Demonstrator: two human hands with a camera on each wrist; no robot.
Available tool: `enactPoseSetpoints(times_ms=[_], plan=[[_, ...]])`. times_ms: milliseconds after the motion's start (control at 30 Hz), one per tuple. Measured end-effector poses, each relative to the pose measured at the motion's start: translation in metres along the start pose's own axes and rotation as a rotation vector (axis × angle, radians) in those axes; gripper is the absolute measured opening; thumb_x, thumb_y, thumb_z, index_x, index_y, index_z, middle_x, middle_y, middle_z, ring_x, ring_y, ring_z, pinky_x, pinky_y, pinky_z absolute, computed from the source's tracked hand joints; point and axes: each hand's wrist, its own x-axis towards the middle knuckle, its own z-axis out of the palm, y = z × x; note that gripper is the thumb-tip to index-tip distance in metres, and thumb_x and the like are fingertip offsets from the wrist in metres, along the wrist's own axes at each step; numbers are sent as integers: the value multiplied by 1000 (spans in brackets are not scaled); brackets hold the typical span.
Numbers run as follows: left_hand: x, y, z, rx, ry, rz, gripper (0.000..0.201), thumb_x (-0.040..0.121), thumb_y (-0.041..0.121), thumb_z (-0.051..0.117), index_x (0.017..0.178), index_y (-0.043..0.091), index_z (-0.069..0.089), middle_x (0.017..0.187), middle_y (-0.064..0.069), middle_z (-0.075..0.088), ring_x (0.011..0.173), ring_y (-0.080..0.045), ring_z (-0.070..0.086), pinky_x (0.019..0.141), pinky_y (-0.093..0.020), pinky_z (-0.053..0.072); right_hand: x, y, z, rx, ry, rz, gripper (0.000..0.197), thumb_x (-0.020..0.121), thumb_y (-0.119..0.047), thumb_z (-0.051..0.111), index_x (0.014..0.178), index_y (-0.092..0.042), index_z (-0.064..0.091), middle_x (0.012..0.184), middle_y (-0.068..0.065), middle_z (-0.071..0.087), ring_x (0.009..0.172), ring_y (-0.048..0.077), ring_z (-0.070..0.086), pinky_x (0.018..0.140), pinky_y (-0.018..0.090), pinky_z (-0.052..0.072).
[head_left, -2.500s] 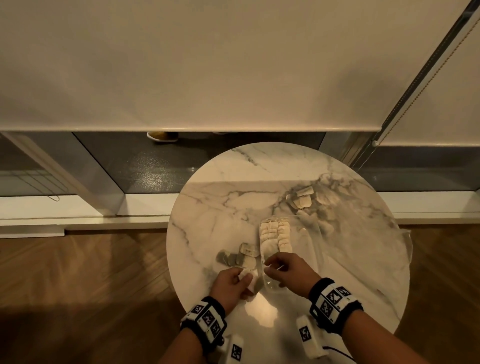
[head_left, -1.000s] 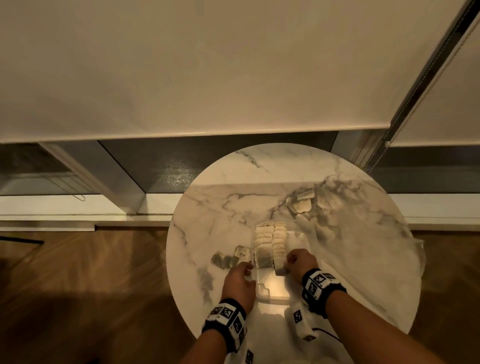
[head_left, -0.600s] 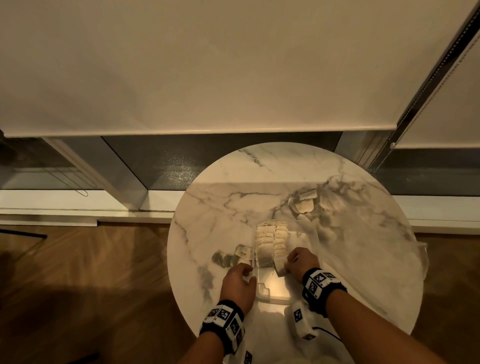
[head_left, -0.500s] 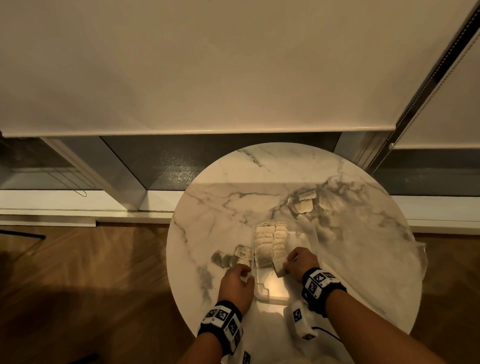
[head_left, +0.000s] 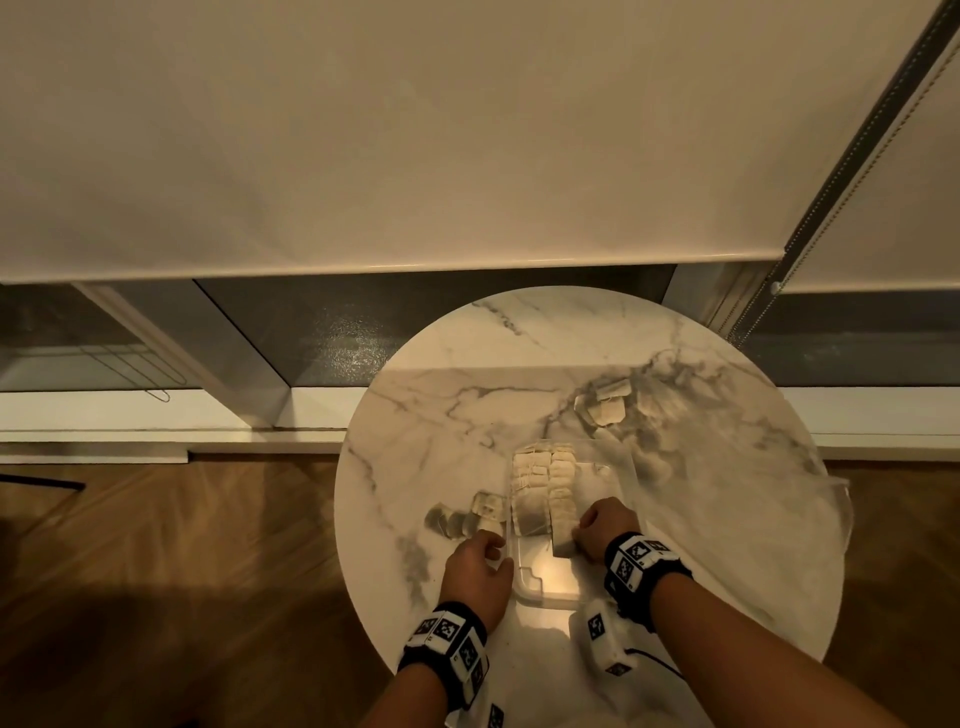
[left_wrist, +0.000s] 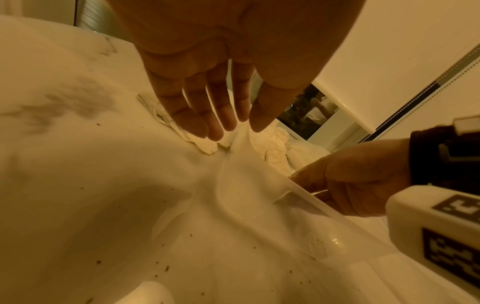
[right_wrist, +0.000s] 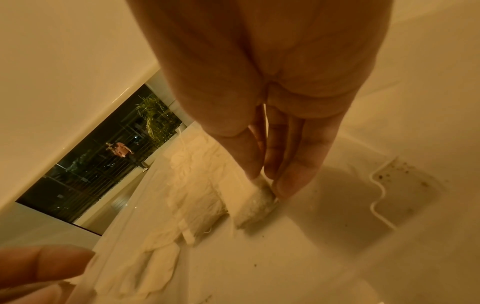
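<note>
The right hand (head_left: 605, 527) has moved into the clear plastic box (head_left: 550, 590) on the round marble worktop (head_left: 519, 358). Its fingers (right_wrist: 293, 181) pinch a small white tea bag (right_wrist: 255, 203) at the 6 o'clock end of the tea bag rows (head_left: 543, 483). The left hand (head_left: 475, 574), fingers straight, now touches the box's 9 o'clock rim.

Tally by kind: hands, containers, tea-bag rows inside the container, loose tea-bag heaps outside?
Hands: 2, left hand, right hand
Clear container: 1
Tea-bag rows inside: 2, left row, right row
Loose heaps outside: 2, left heap, far heap
Total: 7

Pale tea bag (right_wrist: 255, 203) in clear tray (head_left: 550, 600)
</note>
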Motion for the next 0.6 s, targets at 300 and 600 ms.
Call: enactPoseSetpoints(times_ms=[300,600], plan=[[2,-12,-9,-12,12,-3,22,91,24,61,112,22,63,102,7,63,87,-7,59,76,-16,44,1,-4,3,37,36,-2,5,77,-22,71,81,-20,70,87,7,73,83,24,70,80,33,59],[20,-30,-24,33,27,-1,17,92,20,57,108,18,64,96,3,66,85,-11,60,75,-18,46,-4,-4,1,57,47,14,8,78,-20,75,83,-19,70,89,5,71,88,23,68,81,30,57]])
